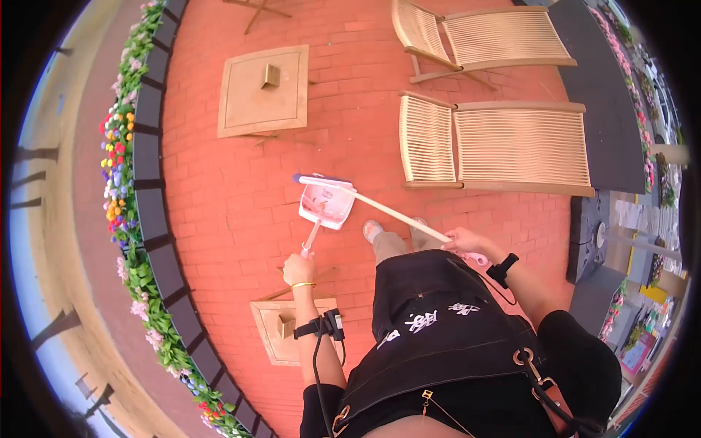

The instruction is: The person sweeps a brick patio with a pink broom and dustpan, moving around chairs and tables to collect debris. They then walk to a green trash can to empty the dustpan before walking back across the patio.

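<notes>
My left hand (299,269) is closed around the pink handle of a dustpan (338,217), whose white-edged pink tray lies at the red brick floor. A few small dark bits show inside the tray. My right hand (465,241) grips the pale stick of a broom (398,214) near its pink end. The broom's head, with purple bristles, lies across the far edge of the dustpan. My feet stand just to the right of the dustpan.
Two slatted folding chairs (522,146) stand at the right. A square wooden table (252,102) with a small wooden box (271,77) is ahead, and another table (266,343) sits beside my left arm. Flower planters (150,175) line the left side.
</notes>
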A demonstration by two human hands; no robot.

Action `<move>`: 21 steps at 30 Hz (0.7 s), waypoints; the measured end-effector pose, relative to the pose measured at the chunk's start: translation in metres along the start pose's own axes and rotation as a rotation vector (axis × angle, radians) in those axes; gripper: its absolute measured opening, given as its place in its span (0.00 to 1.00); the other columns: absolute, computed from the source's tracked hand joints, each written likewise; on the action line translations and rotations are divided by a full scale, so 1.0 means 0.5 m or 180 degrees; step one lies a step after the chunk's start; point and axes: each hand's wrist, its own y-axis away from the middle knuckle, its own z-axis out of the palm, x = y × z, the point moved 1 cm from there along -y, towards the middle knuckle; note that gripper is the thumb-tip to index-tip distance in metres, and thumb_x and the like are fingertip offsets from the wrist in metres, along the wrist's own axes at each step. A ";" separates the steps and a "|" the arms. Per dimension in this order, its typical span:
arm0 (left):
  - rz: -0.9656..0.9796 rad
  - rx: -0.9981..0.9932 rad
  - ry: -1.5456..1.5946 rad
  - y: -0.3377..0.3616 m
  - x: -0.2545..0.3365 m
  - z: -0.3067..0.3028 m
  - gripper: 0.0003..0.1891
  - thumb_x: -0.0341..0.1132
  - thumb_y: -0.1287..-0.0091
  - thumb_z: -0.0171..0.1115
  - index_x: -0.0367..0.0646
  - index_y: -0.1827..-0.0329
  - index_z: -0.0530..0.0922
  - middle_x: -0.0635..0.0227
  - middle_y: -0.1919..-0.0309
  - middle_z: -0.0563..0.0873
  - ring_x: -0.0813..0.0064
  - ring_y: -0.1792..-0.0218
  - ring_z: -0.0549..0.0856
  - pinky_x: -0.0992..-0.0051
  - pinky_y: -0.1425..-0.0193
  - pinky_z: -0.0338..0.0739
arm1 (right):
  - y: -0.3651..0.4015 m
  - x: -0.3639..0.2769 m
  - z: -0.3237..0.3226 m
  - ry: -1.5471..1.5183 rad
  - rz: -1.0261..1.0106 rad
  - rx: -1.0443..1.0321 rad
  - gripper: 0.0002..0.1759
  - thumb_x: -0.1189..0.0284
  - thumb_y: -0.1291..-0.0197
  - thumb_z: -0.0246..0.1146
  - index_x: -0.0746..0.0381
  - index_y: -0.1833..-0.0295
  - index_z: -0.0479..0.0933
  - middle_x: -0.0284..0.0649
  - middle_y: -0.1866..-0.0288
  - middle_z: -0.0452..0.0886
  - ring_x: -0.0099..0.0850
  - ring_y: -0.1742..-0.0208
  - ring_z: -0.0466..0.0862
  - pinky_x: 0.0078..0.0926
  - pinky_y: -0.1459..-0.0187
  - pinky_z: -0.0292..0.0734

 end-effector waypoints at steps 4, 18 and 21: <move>0.0506 0.0099 -0.0418 0.044 -0.004 0.013 0.21 0.50 0.54 0.63 0.38 0.72 0.79 0.52 0.73 0.81 0.57 0.69 0.82 0.65 0.67 0.77 | 0.005 0.104 -0.002 0.0575 -0.0145 0.0506 0.09 0.74 0.55 0.56 0.69 0.69 0.72 0.37 0.86 0.70 0.26 0.88 0.71 0.24 0.88 0.67; 0.3187 0.0500 -0.1816 0.343 0.338 0.030 0.19 0.52 0.55 0.62 0.41 0.78 0.79 0.58 0.78 0.81 0.57 0.74 0.81 0.63 0.72 0.76 | 0.378 0.639 0.111 -0.0810 0.0518 0.1946 0.12 0.69 0.54 0.56 0.69 0.74 0.74 0.41 0.84 0.74 0.30 0.83 0.74 0.28 0.83 0.67; 0.3176 0.0631 -0.1802 0.457 0.407 0.050 0.23 0.55 0.55 0.61 0.39 0.79 0.79 0.55 0.79 0.80 0.56 0.74 0.81 0.62 0.73 0.75 | 0.426 0.778 0.190 -0.2860 0.0180 0.2192 0.10 0.71 0.53 0.55 0.69 0.74 0.72 0.38 0.84 0.72 0.27 0.84 0.73 0.25 0.83 0.67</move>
